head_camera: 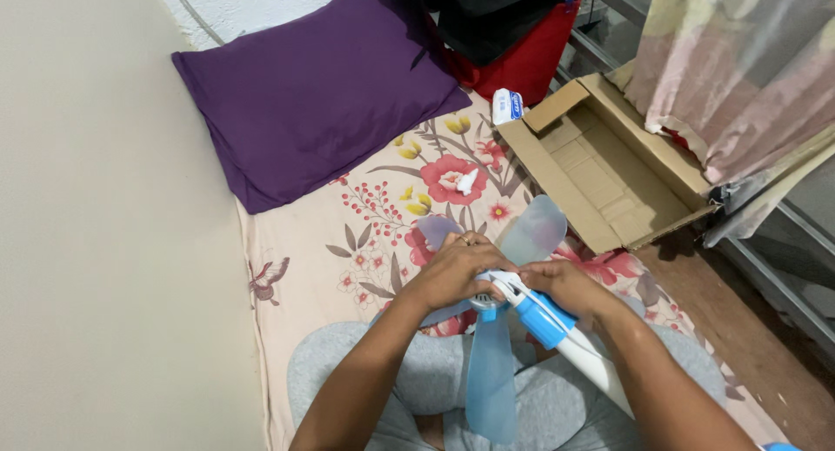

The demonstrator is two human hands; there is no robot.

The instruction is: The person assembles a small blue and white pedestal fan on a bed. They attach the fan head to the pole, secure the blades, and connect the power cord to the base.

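Observation:
I sit cross-legged in grey trousers on a floral sheet. My left hand grips the hub of a translucent pale-blue fan blade set, fingers curled over its front. My right hand holds the fan's blue-and-white motor body just behind the hub. One blade points up and away, another hangs down over my lap, and a third shows partly behind my left hand.
A purple pillow lies at the head of the mattress against the beige wall. An opened cardboard box sits to the right beside a curtain. A small white-and-blue packet and a red bag lie beyond.

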